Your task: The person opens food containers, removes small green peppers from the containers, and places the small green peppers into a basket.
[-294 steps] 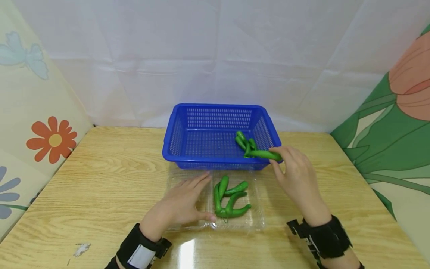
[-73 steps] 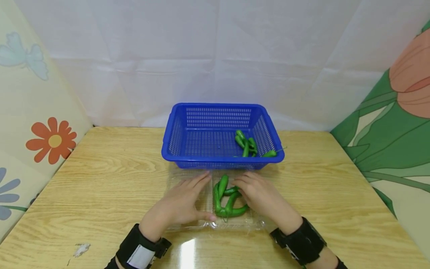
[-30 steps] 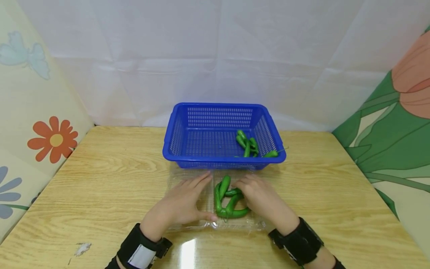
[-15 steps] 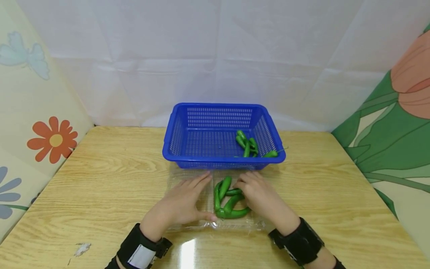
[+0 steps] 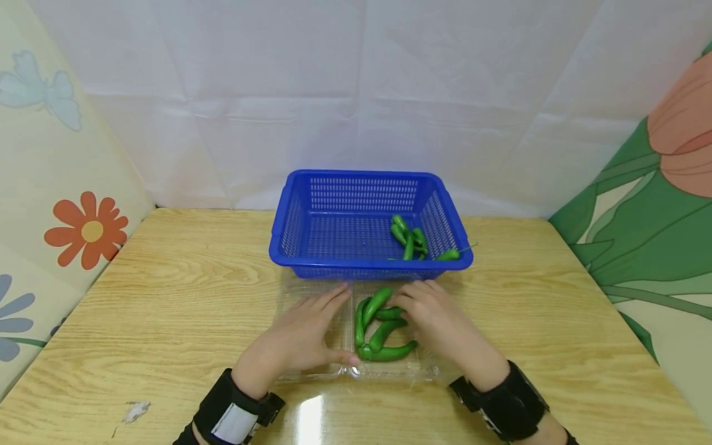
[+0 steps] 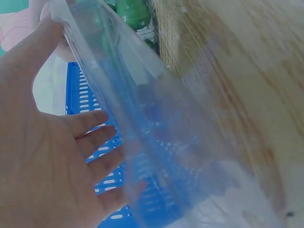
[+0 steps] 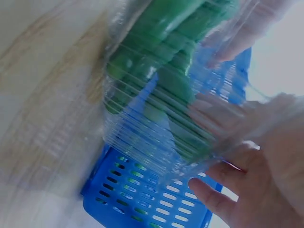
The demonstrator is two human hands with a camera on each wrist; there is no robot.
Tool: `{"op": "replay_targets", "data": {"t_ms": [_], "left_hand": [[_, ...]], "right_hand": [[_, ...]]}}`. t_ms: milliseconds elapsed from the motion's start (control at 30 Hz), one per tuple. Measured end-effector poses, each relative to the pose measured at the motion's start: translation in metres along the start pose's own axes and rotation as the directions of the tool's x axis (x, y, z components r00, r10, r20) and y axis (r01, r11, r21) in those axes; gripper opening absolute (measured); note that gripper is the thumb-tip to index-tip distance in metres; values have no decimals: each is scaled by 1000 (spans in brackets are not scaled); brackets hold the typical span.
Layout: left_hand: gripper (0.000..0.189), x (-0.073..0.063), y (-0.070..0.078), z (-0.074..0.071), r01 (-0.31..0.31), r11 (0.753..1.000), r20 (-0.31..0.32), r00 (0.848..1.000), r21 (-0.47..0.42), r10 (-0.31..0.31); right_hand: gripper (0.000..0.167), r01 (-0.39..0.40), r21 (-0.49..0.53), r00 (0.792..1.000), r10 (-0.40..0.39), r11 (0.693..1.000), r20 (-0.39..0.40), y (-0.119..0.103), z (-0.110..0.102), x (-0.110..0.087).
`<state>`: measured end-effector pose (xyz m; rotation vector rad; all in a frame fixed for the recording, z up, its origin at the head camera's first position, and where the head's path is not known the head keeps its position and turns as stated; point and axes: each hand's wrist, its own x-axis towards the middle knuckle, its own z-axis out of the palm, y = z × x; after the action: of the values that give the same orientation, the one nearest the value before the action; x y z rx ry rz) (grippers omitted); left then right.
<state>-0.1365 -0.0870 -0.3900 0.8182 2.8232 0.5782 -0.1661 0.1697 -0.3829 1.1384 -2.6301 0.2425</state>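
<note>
A clear plastic clamshell box (image 5: 423, 371) lies unfolded on the table, with several green chili peppers (image 5: 389, 353) in its right half. My left hand (image 5: 295, 337) rests across the left half, thumb and fingers spread near the middle fold. In the left wrist view its straight fingers touch the clear wall. My right hand (image 5: 436, 318) reaches into the right half, fingers bent at the end of one green chili pepper (image 5: 388, 313). That end is hidden by the fingers. Through the plastic, the right wrist view shows the peppers (image 7: 166, 61) beside the fingers.
A blue slotted basket (image 5: 356, 264) stands just behind the box. Several more green chili peppers lie in its right corner, and one thin stem pokes over the rim. A white cloth (image 5: 356, 99) hangs at the back, with flower-patterned panels at both sides.
The right hand has come from a pepper at the basket down into the box. In the last half second the peppers there shifted right and apart. The left hand stays put.
</note>
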Motion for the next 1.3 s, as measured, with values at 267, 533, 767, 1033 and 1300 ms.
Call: {"op": "replay_targets", "data": {"t_ms": [267, 533, 767, 1033, 1300], "left_hand": [[109, 0, -1, 1, 4, 1000, -6, 1000, 6, -4], [109, -1, -1, 1, 11, 1000, -2, 1000, 6, -11], [109, -1, 0, 0, 9, 1000, 0, 1000, -2, -9], [109, 0, 1, 0, 6, 1000, -7, 1000, -2, -6], [109, -1, 2, -1, 15, 1000, 1, 1000, -7, -15]], "right_hand": [[28, 16, 0, 999, -16, 1000, -32, -3, -5, 0], [27, 25, 0, 999, -25, 1000, -47, -6, -10, -1], [21, 30, -1, 997, -30, 1000, -75, -8, -13, -2], [18, 41, 1, 994, -41, 999, -102, -11, -16, -3], [13, 92, 4, 981, -90, 996, -172, -13, -17, -2]]}}
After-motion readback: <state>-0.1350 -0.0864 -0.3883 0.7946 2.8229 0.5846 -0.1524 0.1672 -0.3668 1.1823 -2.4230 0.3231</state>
